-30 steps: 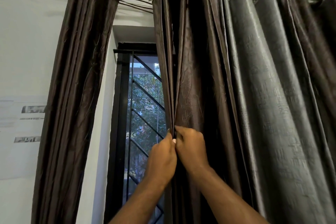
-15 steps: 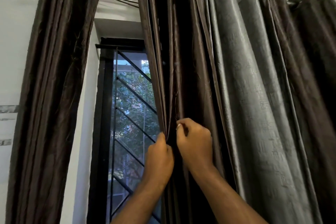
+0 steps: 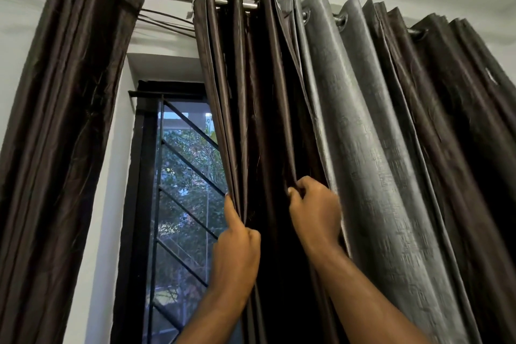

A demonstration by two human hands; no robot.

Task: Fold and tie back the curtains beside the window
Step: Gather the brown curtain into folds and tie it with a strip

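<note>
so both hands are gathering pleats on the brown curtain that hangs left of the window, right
Not quite. The hands are on the right brown curtain, on the other side of the window. In the head view, the left hand grips its leading edge and the right hand pinches a pleat further in. No hand touches the left brown curtain.

Open gap btw left curtain & brown curtain, window grille blocks behind, grey curtain crowds rt
</note>
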